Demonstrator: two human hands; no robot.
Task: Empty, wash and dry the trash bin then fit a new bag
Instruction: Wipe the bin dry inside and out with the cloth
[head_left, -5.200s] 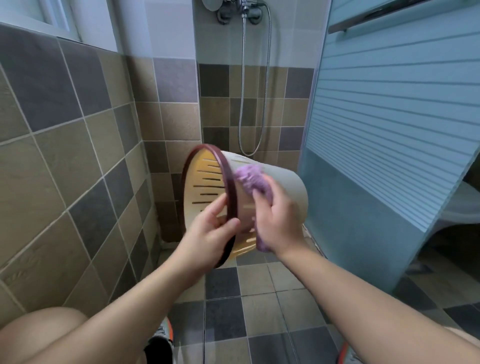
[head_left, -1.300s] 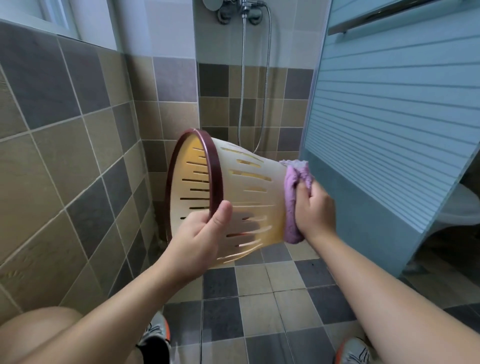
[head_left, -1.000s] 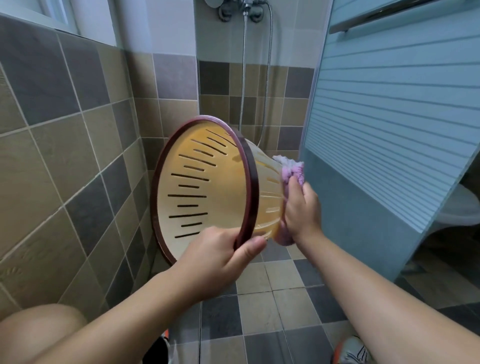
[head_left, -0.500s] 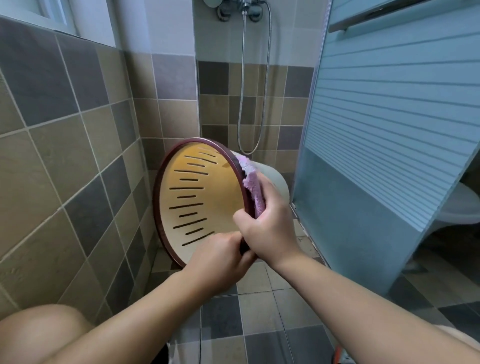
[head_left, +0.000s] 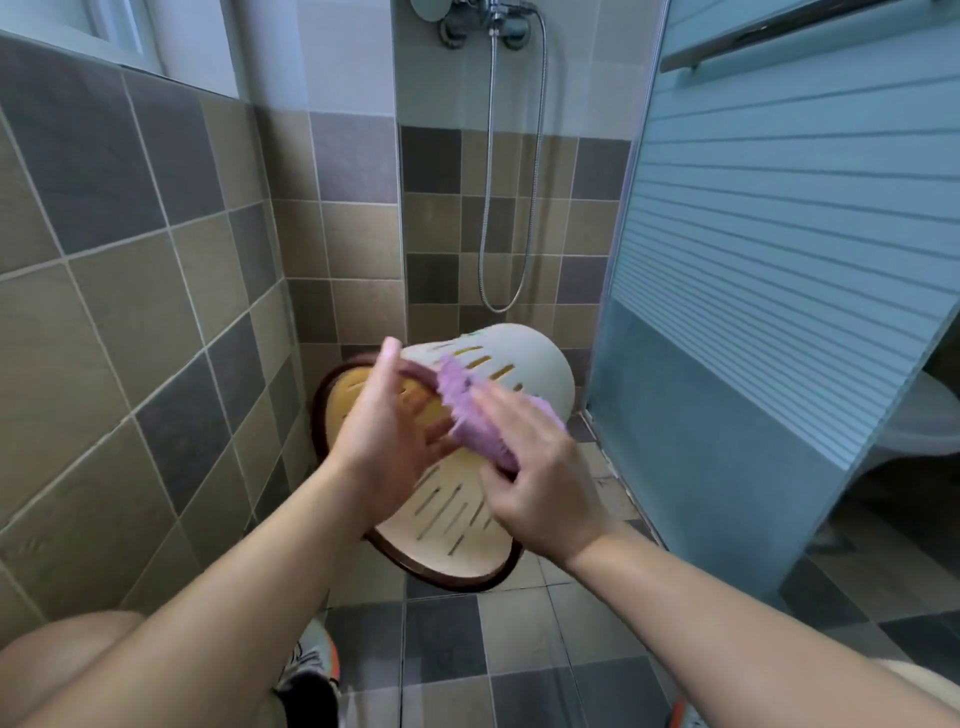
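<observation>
Bin (head_left: 524, 364) tipped base-up; cloth (head_left: 470, 415) now on wall.

cream slotted bin (head_left: 524, 358), purple cloth (head_left: 470, 415)

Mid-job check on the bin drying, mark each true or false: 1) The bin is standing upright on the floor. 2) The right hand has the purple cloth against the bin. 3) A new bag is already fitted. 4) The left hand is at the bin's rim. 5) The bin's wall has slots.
1) False. The bin is tipped on its side, held up off the floor tiles.
2) True. The right hand presses the purple cloth on the bin's outer wall.
3) False. No bag is visible in or on the bin.
4) True. The left hand is at the dark rim.
5) True.
</observation>
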